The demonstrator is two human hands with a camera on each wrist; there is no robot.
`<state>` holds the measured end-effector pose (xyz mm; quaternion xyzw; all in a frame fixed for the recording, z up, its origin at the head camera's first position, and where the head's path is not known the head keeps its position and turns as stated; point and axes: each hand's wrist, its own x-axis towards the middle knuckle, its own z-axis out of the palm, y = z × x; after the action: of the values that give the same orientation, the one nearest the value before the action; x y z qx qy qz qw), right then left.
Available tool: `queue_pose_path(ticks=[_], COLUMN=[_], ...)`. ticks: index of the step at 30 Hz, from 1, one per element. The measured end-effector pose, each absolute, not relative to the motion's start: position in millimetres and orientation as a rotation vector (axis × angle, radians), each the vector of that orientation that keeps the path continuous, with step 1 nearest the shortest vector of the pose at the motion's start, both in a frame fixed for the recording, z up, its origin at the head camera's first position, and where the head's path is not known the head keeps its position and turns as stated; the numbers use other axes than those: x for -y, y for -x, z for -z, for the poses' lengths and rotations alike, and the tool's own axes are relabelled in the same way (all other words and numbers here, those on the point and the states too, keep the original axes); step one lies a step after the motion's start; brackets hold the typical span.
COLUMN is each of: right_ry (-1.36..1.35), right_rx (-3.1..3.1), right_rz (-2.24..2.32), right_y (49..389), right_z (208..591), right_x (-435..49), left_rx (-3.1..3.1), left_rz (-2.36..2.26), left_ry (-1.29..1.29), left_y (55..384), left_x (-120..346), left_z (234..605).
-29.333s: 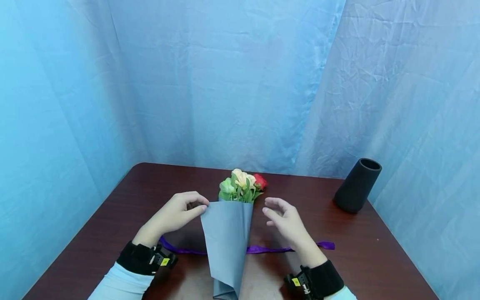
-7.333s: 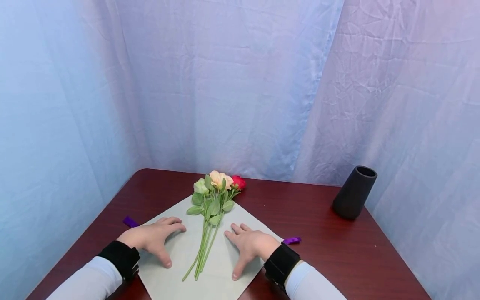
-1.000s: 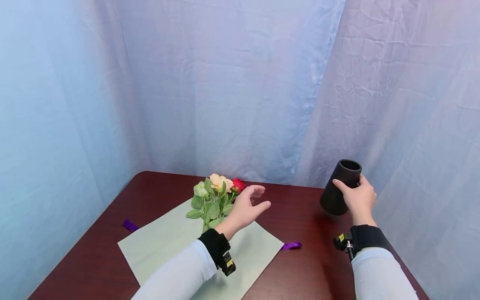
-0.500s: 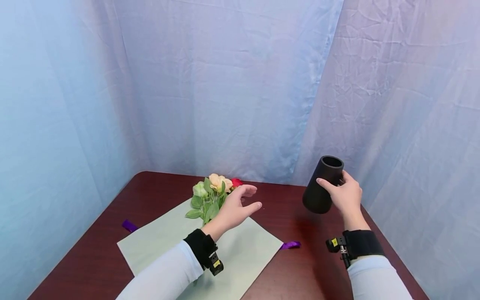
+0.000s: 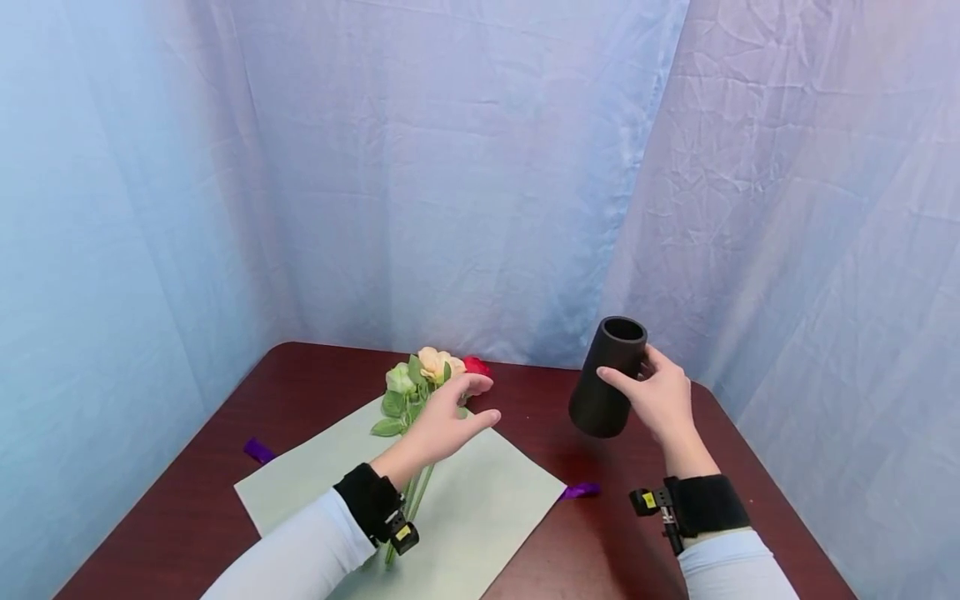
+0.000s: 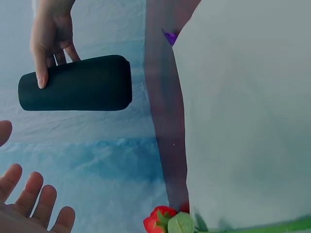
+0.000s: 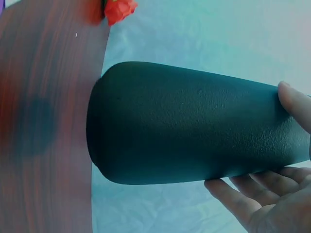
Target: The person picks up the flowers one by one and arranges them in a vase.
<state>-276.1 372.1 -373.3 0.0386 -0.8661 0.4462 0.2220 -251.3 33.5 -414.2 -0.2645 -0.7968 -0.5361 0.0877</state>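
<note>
My right hand (image 5: pixel 660 398) grips a black vase (image 5: pixel 602 398) round its upper part, thumb on the near side and fingers behind. The vase (image 7: pixel 184 126) is held up off the table, and its shadow falls on the wood below in the right wrist view. My left hand (image 5: pixel 438 421) hovers over the flowers, fingers spread and thumb apart, holding nothing. Beneath it lie the green flower (image 5: pixel 401 379), cream flowers (image 5: pixel 437 364) and red flower (image 5: pixel 477 367), their stems (image 5: pixel 420 492) partly hidden by my left forearm. In the left wrist view, the vase (image 6: pixel 77 85) is in front of the left fingertips (image 6: pixel 46 199).
A pale sheet of wrapping paper (image 5: pixel 480 508) lies flat under the flowers on the dark wooden table (image 5: pixel 315 392). Ends of a purple ribbon (image 5: pixel 581 491) stick out from beneath the paper on both sides. Blue cloth (image 5: pixel 465 208) hangs round the table.
Over the last second my right hand has carried the vase leftward from the table's right side. My left hand has drifted slightly left and down. The wrapping paper, rolled up much earlier, now lies flat.
</note>
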Motion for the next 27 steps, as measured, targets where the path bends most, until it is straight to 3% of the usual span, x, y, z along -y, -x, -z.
queue_pose_path(ticks=[27], right_ry=[-0.214], right_rx=[2.446], right_rz=[-1.366], right_y=[261.2], right_z=[405.9], right_x=[-313.3], left_rx=[2.346], left_rz=[1.635], left_ry=[0.663], left_y=[231.7], left_x=[12.8], left_z=[434.8])
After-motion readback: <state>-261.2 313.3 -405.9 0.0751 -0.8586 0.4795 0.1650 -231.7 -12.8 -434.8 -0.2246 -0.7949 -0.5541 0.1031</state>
